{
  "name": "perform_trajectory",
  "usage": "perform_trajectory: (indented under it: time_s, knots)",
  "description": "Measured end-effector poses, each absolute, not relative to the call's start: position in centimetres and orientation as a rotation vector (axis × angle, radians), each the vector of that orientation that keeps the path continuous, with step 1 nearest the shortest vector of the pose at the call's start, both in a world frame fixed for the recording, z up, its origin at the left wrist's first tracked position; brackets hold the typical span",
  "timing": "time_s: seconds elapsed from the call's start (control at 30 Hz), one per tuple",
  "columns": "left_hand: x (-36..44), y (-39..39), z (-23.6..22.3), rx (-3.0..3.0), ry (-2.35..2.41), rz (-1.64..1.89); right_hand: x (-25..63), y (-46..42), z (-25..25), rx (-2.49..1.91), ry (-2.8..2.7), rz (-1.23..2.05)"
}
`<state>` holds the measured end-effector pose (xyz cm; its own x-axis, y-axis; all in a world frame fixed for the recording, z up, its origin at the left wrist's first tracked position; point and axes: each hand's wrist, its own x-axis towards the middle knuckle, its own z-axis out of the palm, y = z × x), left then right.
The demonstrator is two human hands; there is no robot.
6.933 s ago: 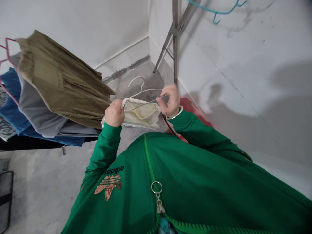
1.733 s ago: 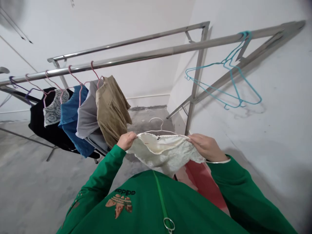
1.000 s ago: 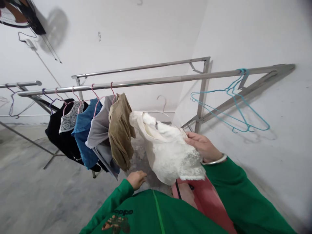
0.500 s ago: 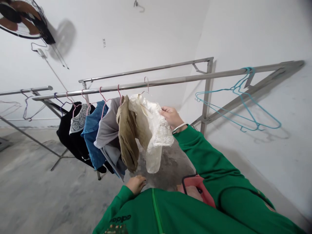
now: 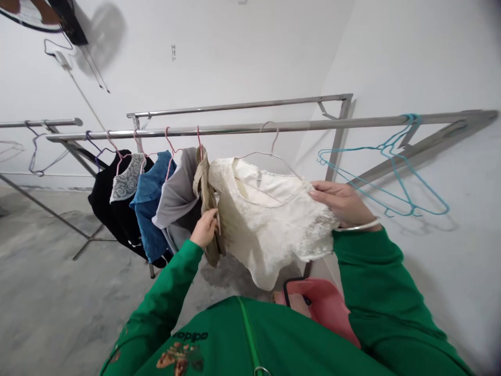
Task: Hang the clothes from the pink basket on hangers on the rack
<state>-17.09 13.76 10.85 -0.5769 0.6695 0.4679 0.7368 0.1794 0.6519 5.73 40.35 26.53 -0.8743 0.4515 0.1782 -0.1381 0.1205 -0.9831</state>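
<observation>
A white lace top [image 5: 266, 224] faces me on a pale pink wire hanger [image 5: 275, 141] hooked over the metal rail. My right hand [image 5: 340, 201] pinches its right shoulder, with a bangle on the wrist. My left hand [image 5: 205, 228] has its fingers curled against the khaki garment [image 5: 213, 245], right beside the top's left side; its fingertips are partly hidden in the cloth. Left of it hang a grey garment [image 5: 178, 183], a blue denim one [image 5: 151, 201], a black one with a lace collar [image 5: 127, 183] and a black one [image 5: 102, 188].
The rail [image 5: 235, 129] runs across in front of me, with blue hangers [image 5: 403, 177] at its right end. Below stands a pink basket [image 5: 329, 308] with a dark handle. Another rack [image 5: 58, 123] is at left; a wall fan [image 5: 35, 13] is above.
My right hand has moved right, spreading the white top open to face me. The left hand has risen from waist height to the khaki garment. The white top's hanger has shifted right along the rail.
</observation>
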Motion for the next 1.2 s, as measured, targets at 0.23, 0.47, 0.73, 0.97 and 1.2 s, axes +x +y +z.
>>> perform_trajectory:
  time_s: [0.23, 0.47, 0.73, 0.97, 1.2]
  knots:
    - [-20.5, 20.3, 15.5, -1.099, -2.221, -1.444, 12.5, 40.9, 25.1, -0.474, -1.975, 1.77]
    - [-21.4, 21.3, 16.6, -0.866, -2.234, -1.429, 16.2, 40.2, 24.2, -0.647, -1.916, 1.705]
    - [-19.5, 20.2, 16.9, -0.891, -2.11, -1.36, 16.5, 39.3, 23.6, -0.681, -1.804, 1.719]
    - [-12.5, 17.8, 11.2, -1.336, -2.267, -1.241, 11.3, 37.9, 23.4, -0.466, -1.869, 1.752]
    - [-3.8, 14.8, 5.0, -2.103, -2.62, -1.003, 3.1, 35.9, 23.5, -0.155, -1.921, 1.583]
